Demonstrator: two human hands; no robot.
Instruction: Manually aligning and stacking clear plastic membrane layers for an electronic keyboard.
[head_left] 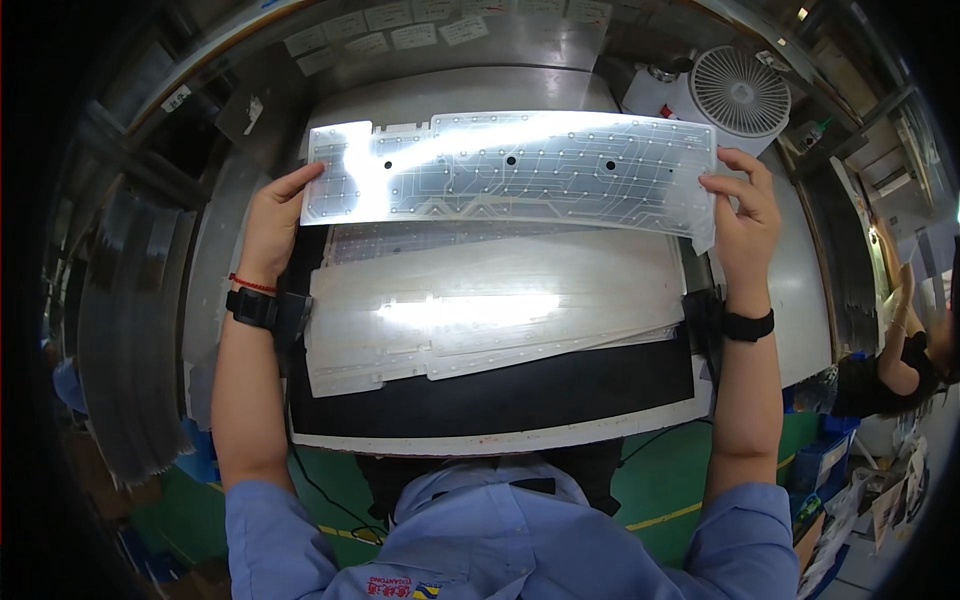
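A long clear plastic film sheet with printed circuit lines and dots, like a keyboard membrane (pixel 460 180), is held up between my hands. It has three dark round holes, and bright light glares off its left part. My left hand (pixel 270 225) pinches its left edge. At the right edge, my right hand (pixel 748 215) grips it between thumb and fingers. Below it, a stack of similar membrane sheets (pixel 500 265) lies slightly fanned on a black mat (pixel 600 385). The raised sheet hides the area behind it.
A white round fan (pixel 741 90) stands at the back right. More stacked sheets (pixel 133 330) hang or lie at the far left. Paper labels (pixel 415 36) line the back panel. Another person (pixel 890 370) is at the far right. Blue bins (pixel 822 460) stand on the floor there.
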